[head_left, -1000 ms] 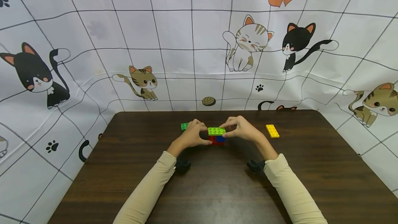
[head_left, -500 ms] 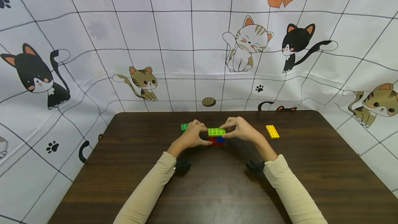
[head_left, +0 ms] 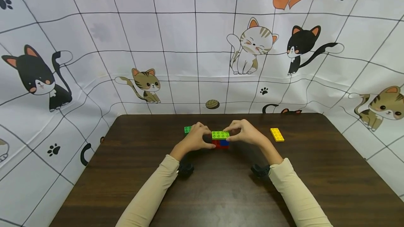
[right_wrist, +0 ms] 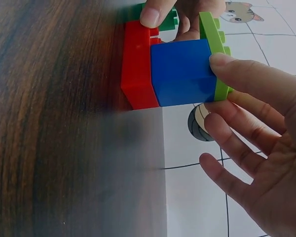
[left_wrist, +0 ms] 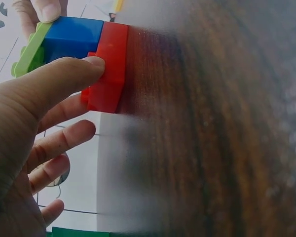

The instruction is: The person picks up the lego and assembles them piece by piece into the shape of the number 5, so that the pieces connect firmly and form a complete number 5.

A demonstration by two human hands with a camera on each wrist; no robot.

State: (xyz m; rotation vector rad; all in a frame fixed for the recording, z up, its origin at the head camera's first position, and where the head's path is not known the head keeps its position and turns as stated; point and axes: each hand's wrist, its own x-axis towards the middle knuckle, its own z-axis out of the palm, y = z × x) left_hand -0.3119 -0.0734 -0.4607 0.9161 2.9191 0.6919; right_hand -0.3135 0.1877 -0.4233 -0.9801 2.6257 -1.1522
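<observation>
A small stack of toy building bricks stands on the table between the two hands. A red brick [right_wrist: 138, 69] forms its base, a blue brick [right_wrist: 182, 71] sits on one end of that, and a flat lime-green plate brick [head_left: 220, 135] lies on top. My left hand [head_left: 196, 137] pinches the red brick between thumb and a finger; its other fingers are spread. My right hand [head_left: 247, 133] pinches the lime-green plate by its edge, the thumb at the seam with the blue brick. In the left wrist view the blue brick [left_wrist: 74, 39] is partly behind the left thumb.
A dark green brick [head_left: 187, 129] sits just behind the left hand, partly hidden. Off to the right lies a yellow plate brick [head_left: 277, 134]. The brown wooden table [head_left: 214, 188] ends at a white sheet [head_left: 176, 31] with cat drawings behind it.
Both hands keep their grips and the stack stays in place. Only a slight shift of the whole head view shows.
</observation>
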